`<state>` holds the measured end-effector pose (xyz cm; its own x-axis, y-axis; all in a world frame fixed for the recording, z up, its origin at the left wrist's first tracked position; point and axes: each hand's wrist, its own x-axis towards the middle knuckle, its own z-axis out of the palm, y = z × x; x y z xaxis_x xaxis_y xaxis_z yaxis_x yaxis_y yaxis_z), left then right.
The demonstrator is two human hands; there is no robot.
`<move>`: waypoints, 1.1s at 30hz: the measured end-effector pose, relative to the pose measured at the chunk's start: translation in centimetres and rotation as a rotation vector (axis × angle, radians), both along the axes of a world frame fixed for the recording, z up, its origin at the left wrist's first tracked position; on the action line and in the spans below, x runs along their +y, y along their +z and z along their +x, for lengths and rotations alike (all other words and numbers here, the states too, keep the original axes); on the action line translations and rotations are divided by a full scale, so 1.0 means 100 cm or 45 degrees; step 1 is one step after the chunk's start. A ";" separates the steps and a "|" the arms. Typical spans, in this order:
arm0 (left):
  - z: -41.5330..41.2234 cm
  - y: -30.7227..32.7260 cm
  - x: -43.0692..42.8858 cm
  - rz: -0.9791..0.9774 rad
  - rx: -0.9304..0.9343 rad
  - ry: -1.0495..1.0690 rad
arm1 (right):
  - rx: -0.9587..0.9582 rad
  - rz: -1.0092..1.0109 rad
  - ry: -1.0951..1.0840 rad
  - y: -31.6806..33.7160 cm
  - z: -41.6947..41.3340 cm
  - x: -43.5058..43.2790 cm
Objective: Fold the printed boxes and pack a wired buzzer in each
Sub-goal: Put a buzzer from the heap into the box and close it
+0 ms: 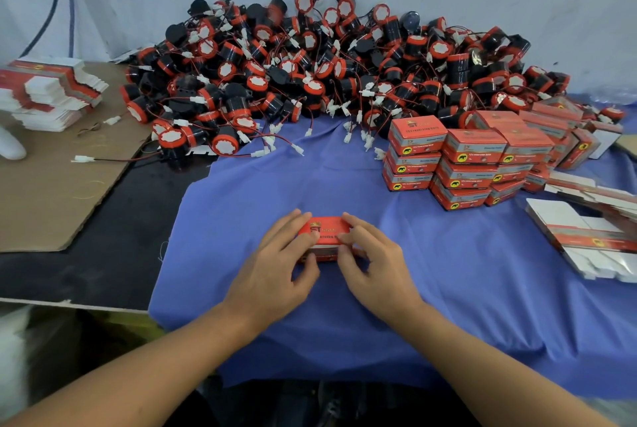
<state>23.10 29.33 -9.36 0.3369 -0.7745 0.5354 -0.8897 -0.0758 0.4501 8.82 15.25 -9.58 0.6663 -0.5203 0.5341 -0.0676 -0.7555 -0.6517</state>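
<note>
One printed box is in work, resting on the blue cloth directly in front of you, with its long axis running side to side across your view. Your left hand grips its left end and your right hand grips its right end. On each hand the fingers curl over the red top panel and the thumb sits at the near face, so both hands are closed on the box and neither is free. A pale strip shows along the near edge between the thumbs, which suggests a flap not fully tucked. Whether a buzzer is already inside cannot be told. Both hands are equally close to the box, one at each end of the long axis, so the closing press likely falls to the thumbs working from the near side. Straight ahead, at the far edge of the cloth, lies the heap of wired buzzers, well apart from your hands. The stack of closed boxes stands to the far right, nearer your right hand, so expect that hand to carry the finished box across. Flat blanks lie at the right edge, and a second pile of blanks sits on the cardboard sheet at far left.
</note>
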 end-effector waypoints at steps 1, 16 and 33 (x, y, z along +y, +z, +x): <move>-0.001 0.001 0.000 -0.005 -0.053 0.019 | 0.026 -0.027 -0.017 0.001 0.000 0.002; -0.008 0.017 -0.021 -0.018 0.461 0.115 | 0.138 -0.120 -0.219 0.014 -0.001 0.011; -0.080 0.010 -0.195 -0.118 0.631 0.083 | 0.442 0.102 -0.636 0.004 -0.032 -0.080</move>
